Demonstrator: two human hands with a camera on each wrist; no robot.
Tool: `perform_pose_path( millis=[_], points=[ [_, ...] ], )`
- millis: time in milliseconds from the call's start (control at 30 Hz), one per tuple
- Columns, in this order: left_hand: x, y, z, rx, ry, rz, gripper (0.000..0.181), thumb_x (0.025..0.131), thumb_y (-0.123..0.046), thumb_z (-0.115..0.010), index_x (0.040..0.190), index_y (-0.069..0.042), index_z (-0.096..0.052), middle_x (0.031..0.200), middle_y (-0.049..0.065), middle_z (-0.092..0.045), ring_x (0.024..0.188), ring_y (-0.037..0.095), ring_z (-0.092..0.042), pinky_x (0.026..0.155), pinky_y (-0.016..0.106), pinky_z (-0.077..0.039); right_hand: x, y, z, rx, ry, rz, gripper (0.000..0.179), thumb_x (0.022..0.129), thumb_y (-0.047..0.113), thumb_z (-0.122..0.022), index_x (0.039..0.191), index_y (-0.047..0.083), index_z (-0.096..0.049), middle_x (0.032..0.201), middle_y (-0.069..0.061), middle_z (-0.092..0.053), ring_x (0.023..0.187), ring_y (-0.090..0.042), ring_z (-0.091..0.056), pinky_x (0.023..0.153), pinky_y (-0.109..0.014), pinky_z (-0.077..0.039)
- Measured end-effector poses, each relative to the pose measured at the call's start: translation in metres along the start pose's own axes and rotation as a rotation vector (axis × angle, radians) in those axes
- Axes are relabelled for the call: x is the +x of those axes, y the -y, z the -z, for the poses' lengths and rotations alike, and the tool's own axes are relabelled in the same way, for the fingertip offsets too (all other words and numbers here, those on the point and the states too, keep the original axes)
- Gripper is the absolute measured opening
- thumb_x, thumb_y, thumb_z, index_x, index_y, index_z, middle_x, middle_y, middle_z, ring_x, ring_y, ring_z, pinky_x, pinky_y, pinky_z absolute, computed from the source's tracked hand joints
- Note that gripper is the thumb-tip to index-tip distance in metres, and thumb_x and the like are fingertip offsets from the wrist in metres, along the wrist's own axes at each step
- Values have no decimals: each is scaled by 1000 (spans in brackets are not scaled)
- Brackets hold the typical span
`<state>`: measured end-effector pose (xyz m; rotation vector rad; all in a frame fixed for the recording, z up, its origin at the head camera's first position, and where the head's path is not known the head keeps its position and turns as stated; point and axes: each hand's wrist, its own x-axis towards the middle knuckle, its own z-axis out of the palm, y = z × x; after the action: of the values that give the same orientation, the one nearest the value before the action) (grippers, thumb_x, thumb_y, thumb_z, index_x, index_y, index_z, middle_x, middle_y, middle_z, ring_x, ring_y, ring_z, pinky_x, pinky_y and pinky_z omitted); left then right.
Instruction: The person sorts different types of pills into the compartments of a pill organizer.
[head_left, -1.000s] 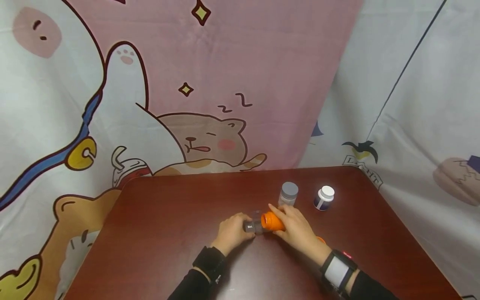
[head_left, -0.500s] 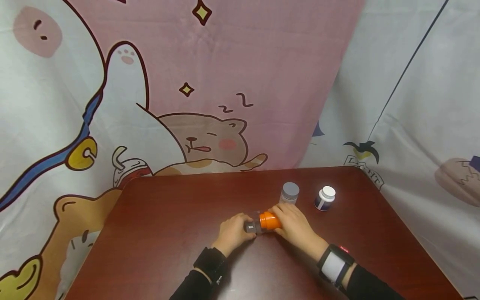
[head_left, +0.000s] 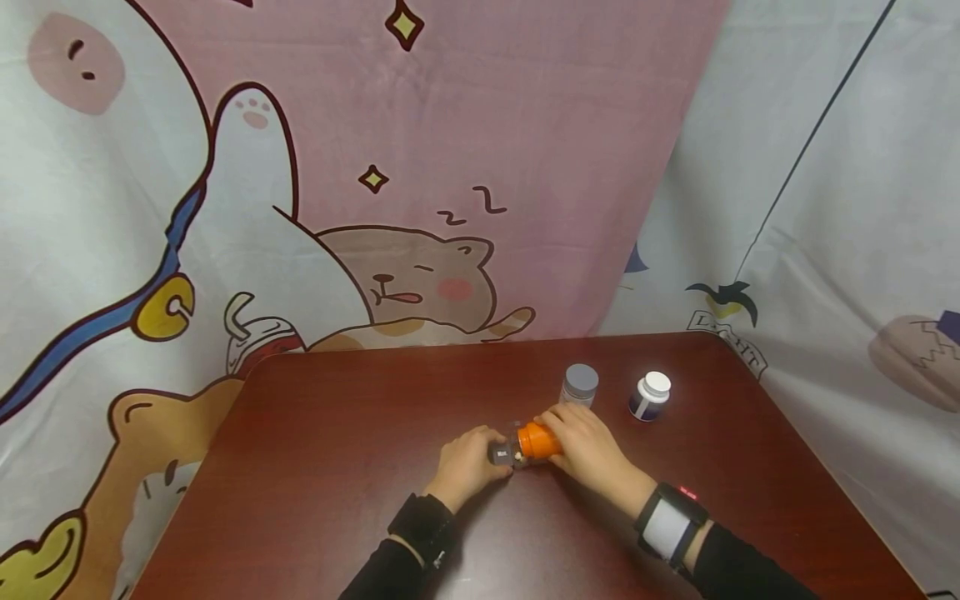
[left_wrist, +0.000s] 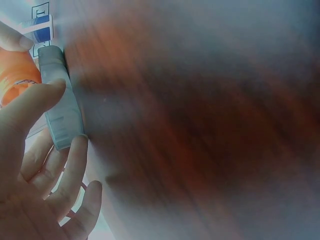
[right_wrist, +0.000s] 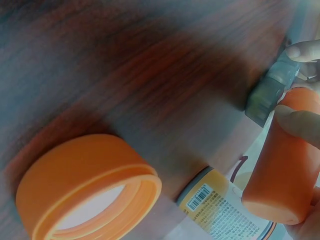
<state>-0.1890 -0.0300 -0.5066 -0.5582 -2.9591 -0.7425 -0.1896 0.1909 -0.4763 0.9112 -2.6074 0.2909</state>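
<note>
My left hand (head_left: 467, 468) grips one end of a small translucent grey pill box (head_left: 500, 453) on the table, thumb on one side and fingers on the other. My right hand (head_left: 591, 443) holds an orange pill bottle (head_left: 537, 441), tipped nearly level with its uncapped mouth at the box. A few pale bits, apparently pills (head_left: 519, 456), show just below that mouth; how many are in the box I cannot tell. The bottle's orange cap (right_wrist: 85, 175) lies on the table in the right wrist view; the right arm hides it in the head view.
A grey-capped bottle (head_left: 581, 383) stands just behind my right hand. Farther right is a small white-capped, dark blue bottle (head_left: 649, 396). The brown table (head_left: 360, 417) reaches back to a patterned cloth (head_left: 562, 167).
The orange bottle has moved slightly left, its mouth now at the box, and my right-hand fingers have shifted on it. Pale bits have appeared by its mouth. My left hand stays put.
</note>
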Motion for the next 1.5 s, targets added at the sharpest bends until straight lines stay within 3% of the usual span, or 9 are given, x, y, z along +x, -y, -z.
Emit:
perform_pose_path(
  millis=[333,1000,1233,1500],
  points=[
    [-1,-1,0,2,1,5,45,64,-37,-82,103,-19,-71,109,1,-67,91,22,-61,65,44,-51,0,-1,-1,-16,-32,37,56,57,18,-86,108,12,-62,98,-4,-60,98,-25,-53,94,-45,-45],
    [-1,-2,1,1,-9,9,45,64,-37,-82,103,-18,-71,110,2,-67,89,24,-62,62,44,-50,-6,-4,-9,41,-22,-37,58,58,23,-86,107,14,-56,98,-2,-60,96,-23,-54,90,-44,-46],
    [-1,-1,0,-14,0,14,45,64,-37,-82,104,-19,-71,109,1,-67,90,22,-61,63,43,-50,-10,0,-10,73,-4,-126,64,58,27,-86,112,17,-55,102,-2,-59,93,-22,-52,85,-43,-48],
    [-1,-2,1,-17,-3,19,44,64,-38,-82,103,-20,-71,109,2,-67,90,21,-61,64,43,-49,-20,4,-3,144,-70,-240,65,60,34,-86,115,18,-55,109,-2,-61,97,-22,-54,84,-44,-49]
  ],
)
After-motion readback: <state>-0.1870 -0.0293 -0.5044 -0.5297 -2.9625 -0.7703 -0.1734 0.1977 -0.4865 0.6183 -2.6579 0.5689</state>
